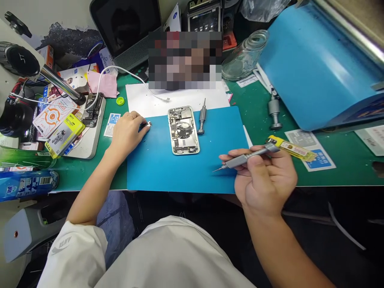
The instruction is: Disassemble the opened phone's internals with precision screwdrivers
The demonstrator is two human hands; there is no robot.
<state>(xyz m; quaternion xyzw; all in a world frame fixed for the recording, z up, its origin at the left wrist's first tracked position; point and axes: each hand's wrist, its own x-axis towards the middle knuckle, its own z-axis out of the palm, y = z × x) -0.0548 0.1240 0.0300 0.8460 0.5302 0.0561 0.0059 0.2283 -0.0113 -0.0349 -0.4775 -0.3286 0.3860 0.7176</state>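
left hand point(127, 130) at the blue mat's point(156, 168) left edge, fingertips pinching a small metallic part point(149, 124) (too small to identify). right hand point(265, 180) over the mat's right side, fingers wrapped round a grey screwdriver point(244, 159), tip pointing left. opened phone point(184, 131) between the hands, upper middle of mat; second screwdriver point(203, 118) just right of it.

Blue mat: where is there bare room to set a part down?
Bare: the strip between the opened phone and the near edge of the mat; also the patch right of the lying screwdriver, above the right hand. Crowded: the left end of the table, where boxes are heaped.
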